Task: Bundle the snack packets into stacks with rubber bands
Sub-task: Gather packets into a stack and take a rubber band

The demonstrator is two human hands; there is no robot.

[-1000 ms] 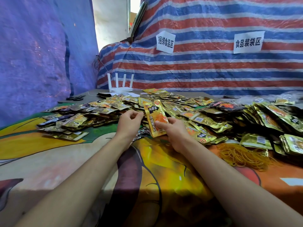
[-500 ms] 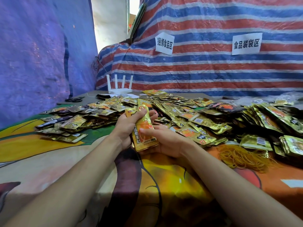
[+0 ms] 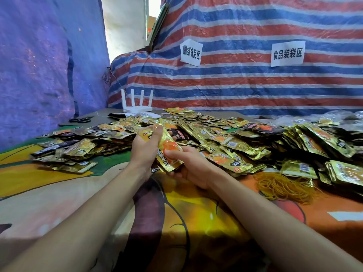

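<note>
A small stack of gold snack packets [image 3: 169,152] stands tilted between both hands above the table's middle. My left hand [image 3: 146,147] grips its upper left edge, fingers curled over the top. My right hand [image 3: 188,165] holds the lower end from beneath, thumb pressed on the orange print. A wide heap of loose gold and dark packets [image 3: 222,138] covers the table behind the hands. A tangle of yellow rubber bands [image 3: 282,186] lies to the right of my right hand, apart from it.
More packets lie at the left [image 3: 74,150] and in a thick pile at the right edge [image 3: 324,150]. A white router [image 3: 137,104] and black scissors [image 3: 80,120] sit at the back. Striped and blue tarps wall the table. Printed cloth [image 3: 121,203] lies before me.
My right hand has carried the gold packet leftward and down from the heap. My left hand has closed round it, and both now hold the stack nearer to me.
</note>
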